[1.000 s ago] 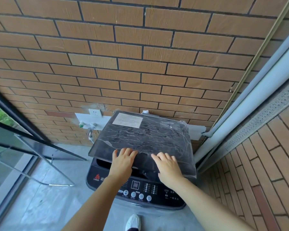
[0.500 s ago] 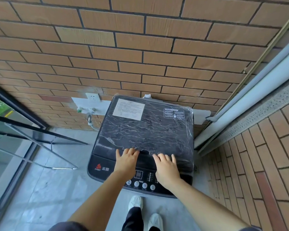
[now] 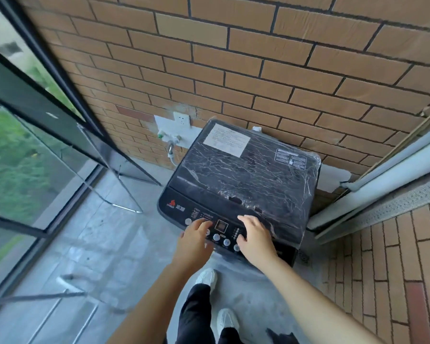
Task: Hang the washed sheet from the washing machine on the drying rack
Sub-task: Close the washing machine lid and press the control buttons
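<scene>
A black top-loading washing machine point(image 3: 236, 194) stands against the brick wall. Its lid point(image 3: 248, 170) lies flat and shut, covered in wrinkled plastic film with a white label near the back. My left hand point(image 3: 196, 237) hovers over the left side of the control panel point(image 3: 221, 229), fingers spread, holding nothing. My right hand point(image 3: 255, 237) rests over the right side of the panel at the lid's front edge, fingers apart and empty. No sheet is in view. A metal drying rack point(image 3: 124, 192) stands on the floor to the left.
A wall socket point(image 3: 181, 119) and water tap point(image 3: 170, 145) sit left of the machine. Glass panels with dark frames point(image 3: 35, 135) run along the left. A white sliding-door frame point(image 3: 372, 184) and brick wall close the right. My feet point(image 3: 216, 301) stand on grey concrete floor.
The lid, raised a second ago, has come down and now lies shut. Both hands slid back from the lid's front edge onto the control panel. The view has tilted downward and left.
</scene>
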Demonstrator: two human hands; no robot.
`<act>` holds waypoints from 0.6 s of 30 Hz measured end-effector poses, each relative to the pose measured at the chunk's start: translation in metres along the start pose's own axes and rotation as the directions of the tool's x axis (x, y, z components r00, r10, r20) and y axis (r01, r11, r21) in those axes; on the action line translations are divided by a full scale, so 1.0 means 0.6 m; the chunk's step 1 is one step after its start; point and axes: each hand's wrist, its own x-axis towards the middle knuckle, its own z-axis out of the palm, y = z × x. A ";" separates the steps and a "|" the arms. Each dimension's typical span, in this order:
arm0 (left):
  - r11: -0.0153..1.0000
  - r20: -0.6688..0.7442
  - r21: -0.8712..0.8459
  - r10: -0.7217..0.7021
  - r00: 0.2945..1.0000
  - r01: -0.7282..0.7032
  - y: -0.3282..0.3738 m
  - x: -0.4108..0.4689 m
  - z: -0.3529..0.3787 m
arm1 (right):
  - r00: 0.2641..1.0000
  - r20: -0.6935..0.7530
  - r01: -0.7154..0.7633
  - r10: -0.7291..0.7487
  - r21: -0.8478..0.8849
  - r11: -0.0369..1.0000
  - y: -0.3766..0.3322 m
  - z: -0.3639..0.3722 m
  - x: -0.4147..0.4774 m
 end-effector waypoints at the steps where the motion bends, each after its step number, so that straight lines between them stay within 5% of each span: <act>1: 0.999 -0.040 -0.045 -0.029 0.999 0.027 -0.006 -0.025 0.003 | 0.999 -0.001 0.037 -0.037 0.049 0.998 -0.004 0.005 -0.009; 7: 0.951 -0.327 -0.292 -0.198 0.924 0.100 -0.051 -0.185 -0.025 | 0.969 0.049 0.224 -0.244 0.254 0.941 -0.091 0.027 -0.064; 18: 0.851 -0.650 -0.507 -0.484 0.585 0.141 -0.182 -0.468 -0.130 | 0.774 0.155 0.531 -0.614 0.371 0.762 -0.391 0.113 -0.195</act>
